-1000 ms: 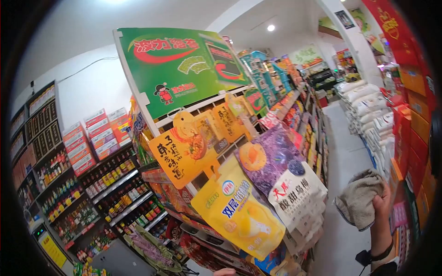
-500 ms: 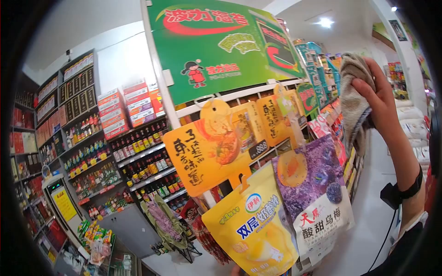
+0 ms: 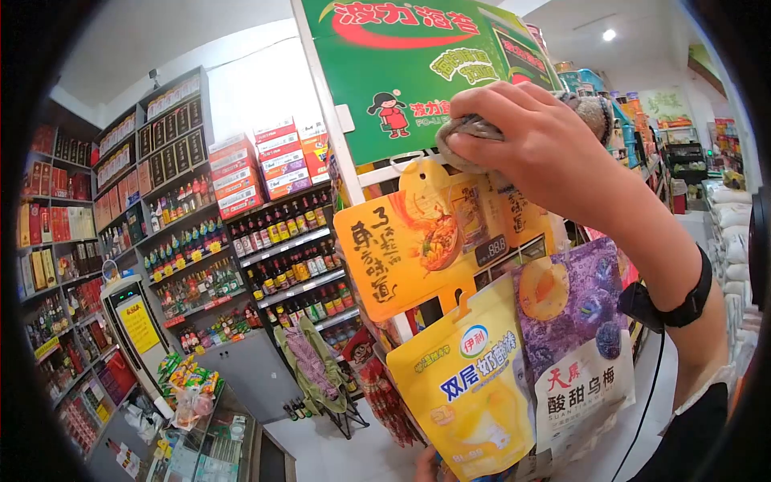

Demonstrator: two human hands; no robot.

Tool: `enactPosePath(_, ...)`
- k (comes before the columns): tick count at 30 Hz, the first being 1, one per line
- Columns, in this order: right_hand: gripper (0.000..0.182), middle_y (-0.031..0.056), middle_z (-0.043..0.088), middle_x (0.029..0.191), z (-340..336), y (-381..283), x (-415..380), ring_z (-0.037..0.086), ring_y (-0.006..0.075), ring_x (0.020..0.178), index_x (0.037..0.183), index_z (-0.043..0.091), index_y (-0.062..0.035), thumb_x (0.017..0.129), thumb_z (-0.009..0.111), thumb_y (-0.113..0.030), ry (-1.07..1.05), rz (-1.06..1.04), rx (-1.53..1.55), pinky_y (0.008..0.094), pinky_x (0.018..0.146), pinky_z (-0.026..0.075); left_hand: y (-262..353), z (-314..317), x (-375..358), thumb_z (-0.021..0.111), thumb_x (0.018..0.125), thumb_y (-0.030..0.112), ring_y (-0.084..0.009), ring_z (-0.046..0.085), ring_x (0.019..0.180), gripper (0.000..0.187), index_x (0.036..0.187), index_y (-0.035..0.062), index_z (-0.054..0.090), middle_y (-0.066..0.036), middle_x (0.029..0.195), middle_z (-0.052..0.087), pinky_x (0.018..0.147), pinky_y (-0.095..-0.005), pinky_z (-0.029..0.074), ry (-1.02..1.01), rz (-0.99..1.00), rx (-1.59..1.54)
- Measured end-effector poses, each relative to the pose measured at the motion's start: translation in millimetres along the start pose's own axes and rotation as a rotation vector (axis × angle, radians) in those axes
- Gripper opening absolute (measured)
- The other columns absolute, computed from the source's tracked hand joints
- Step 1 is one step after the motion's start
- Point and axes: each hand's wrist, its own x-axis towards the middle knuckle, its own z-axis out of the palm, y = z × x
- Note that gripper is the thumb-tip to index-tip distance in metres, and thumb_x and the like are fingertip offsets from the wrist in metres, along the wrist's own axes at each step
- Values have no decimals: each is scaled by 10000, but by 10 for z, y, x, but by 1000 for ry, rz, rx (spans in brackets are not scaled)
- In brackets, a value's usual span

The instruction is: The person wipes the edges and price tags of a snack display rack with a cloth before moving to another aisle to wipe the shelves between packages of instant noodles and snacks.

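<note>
My right hand point(image 3: 530, 136) is closed on a grey-beige cloth point(image 3: 466, 145), pressed to the lower edge of the green sign board point(image 3: 361, 88) on top of a display rack. Part of the cloth bulges out beyond the knuckles. Below it hang orange cards point(image 3: 393, 249) with food packets. Lower still are a yellow pouch point(image 3: 462, 377) and a purple-and-white plum bag point(image 3: 574, 337). Just a bit of my left hand point(image 3: 426, 466) shows at the bottom, beside the yellow pouch; its fingers are mostly hidden.
Shelves of bottles point(image 3: 289, 265) and stacked cartons point(image 3: 281, 157) line the left wall. A folding chair point(image 3: 313, 369) with a green cover stands behind the rack. A glass counter point(image 3: 229, 434) is at lower left. White sacks point(image 3: 727, 217) are piled on the right.
My right hand has moved left and slightly down with the cloth, from beside the rack onto the sign's lower edge. The view has shifted, and more of my left hand shows.
</note>
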Motion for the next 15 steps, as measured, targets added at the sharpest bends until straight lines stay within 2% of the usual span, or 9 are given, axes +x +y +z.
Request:
enactPosePath(2,194,42,545,1034,48,-42,48,528,189,997,893,643,-90,716,572,-119,13,-9,-2,323,864,419,-25,1,-2,458,893,34,-183,462,1065,391,1267,34,344,-107,1161,483,926,-311,365,-49,132,62)
enactPosePath(5,182,42,548,1036,65,-84,58,520,176,1006,864,657,-91,705,574,-118,5,0,-28,309,865,413,-38,23,-9,463,889,28,-185,462,1067,406,1275,34,336,-113,1168,478,927,-315,364,-27,146,98)
enactPosePath(7,267,57,525,1074,39,-79,49,503,222,1040,935,607,-80,670,592,-52,-74,17,5,356,863,398,-21,24,-4,465,888,30,-188,460,1070,412,1278,31,332,-117,1174,474,926,-316,364,-45,167,120)
enactPosePath(11,260,57,525,1070,54,-67,-5,504,218,1035,939,604,-74,681,574,-67,-88,14,-80,352,860,401,-167,17,-12,458,884,34,-199,453,1074,410,1272,13,329,-124,1180,466,926,-321,359,-9,270,123)
enactPosePath(13,242,56,525,1069,39,-53,-31,508,215,1024,934,604,-72,698,549,-70,-166,25,-146,351,856,403,-320,-12,-1,460,885,43,-200,453,1067,411,1272,6,326,-124,1171,466,926,-323,357,12,261,121)
enactPosePath(15,213,46,534,1036,5,-32,-49,511,198,1009,900,618,-68,698,556,-91,-138,65,-189,332,850,405,-242,30,-10,461,885,52,-201,452,1059,414,1272,-1,323,-124,1162,466,925,-326,355,36,259,123)
